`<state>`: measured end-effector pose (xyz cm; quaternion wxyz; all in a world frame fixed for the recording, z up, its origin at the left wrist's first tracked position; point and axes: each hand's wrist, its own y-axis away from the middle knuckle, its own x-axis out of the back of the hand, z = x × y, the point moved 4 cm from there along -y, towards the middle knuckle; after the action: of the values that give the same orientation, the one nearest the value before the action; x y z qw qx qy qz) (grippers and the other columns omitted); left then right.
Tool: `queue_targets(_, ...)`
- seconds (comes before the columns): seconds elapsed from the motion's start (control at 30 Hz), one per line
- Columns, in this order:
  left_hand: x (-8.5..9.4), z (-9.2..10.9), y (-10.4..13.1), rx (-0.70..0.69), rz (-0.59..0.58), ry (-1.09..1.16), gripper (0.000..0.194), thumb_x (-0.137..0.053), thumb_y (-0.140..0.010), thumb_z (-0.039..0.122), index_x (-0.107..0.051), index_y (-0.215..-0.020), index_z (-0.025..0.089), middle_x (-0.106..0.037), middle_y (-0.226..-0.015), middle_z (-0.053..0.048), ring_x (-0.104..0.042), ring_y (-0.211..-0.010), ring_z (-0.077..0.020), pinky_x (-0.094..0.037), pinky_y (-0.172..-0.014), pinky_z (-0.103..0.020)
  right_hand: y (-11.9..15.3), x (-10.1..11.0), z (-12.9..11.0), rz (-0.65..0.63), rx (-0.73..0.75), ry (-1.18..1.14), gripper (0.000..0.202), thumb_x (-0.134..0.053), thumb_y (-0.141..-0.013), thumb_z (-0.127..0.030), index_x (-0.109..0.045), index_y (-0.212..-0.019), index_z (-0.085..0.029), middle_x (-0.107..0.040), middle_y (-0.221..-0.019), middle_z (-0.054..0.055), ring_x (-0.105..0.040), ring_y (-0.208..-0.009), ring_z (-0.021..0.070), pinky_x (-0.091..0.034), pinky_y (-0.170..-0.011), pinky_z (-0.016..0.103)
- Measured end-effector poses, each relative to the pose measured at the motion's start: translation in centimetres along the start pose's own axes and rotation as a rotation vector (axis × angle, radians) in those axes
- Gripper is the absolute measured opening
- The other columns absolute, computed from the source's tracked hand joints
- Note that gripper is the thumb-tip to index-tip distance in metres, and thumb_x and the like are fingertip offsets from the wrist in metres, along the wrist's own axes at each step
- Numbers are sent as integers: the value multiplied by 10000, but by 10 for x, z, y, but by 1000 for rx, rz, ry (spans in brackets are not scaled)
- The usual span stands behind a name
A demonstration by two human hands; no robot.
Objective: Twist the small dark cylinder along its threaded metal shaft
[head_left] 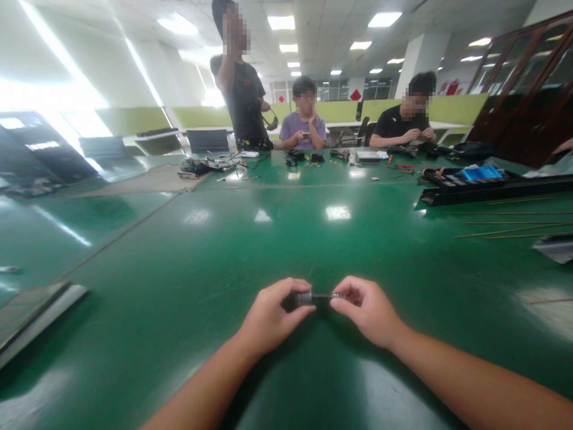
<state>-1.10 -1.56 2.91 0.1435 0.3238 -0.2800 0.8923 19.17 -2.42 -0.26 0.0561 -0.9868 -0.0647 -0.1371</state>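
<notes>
My left hand (271,316) and my right hand (364,310) meet just above the green table (286,239), near its front edge. Between them I hold a small dark rod-like part (319,296) with a short grey cylinder at its left end. My left thumb and fingers pinch the cylinder end. The fingertips of my right hand pinch the thin dark end. Part of the object is hidden inside my fingers.
A flat grey panel (31,313) lies at the left edge. Long black trays (492,190) and thin rods (510,230) lie at the right. Cables and small tools (215,164) litter the far side, where two people sit and one stands.
</notes>
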Motion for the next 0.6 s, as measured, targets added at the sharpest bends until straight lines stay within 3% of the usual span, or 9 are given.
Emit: queue_targets(0.6,3,-2,-2,4,-3,-42,239,-734,-800,247,-660,-1026,227,-728,-1007,-20,-694,-908,-168,-545,-827,-286,-1,0,3,3,-20,-54,160,-686,-767,-308,-657,-804,-155,-637,-703,17,-560,-645,158,-429,-618,272)
